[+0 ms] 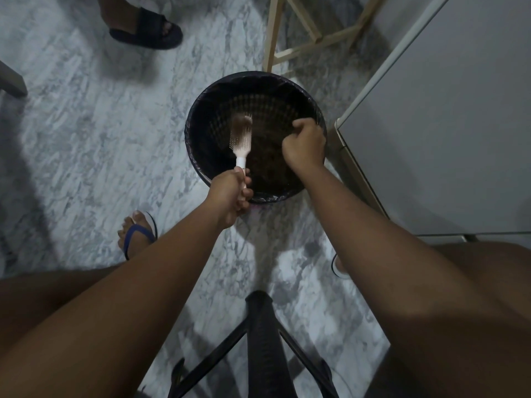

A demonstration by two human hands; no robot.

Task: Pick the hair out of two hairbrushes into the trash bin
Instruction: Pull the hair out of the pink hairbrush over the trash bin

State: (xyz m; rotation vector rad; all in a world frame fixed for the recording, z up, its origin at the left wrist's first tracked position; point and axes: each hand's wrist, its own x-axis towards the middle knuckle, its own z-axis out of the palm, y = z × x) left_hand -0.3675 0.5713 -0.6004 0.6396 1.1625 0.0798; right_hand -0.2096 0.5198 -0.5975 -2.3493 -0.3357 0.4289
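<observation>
One brush in view: a white plastic hairbrush with a mat of brownish hair on its bristles, held out over the round black lined trash bin, likely so loosened hair drops inside.
Left hand: fingers wrapped tight round the handle.
Right hand: over the bin, fingers curled closed; whether they pinch hair, I cannot tell.
Second brush: not visible.

Grey marbled floor under lined trash bin, wooden stand
</observation>
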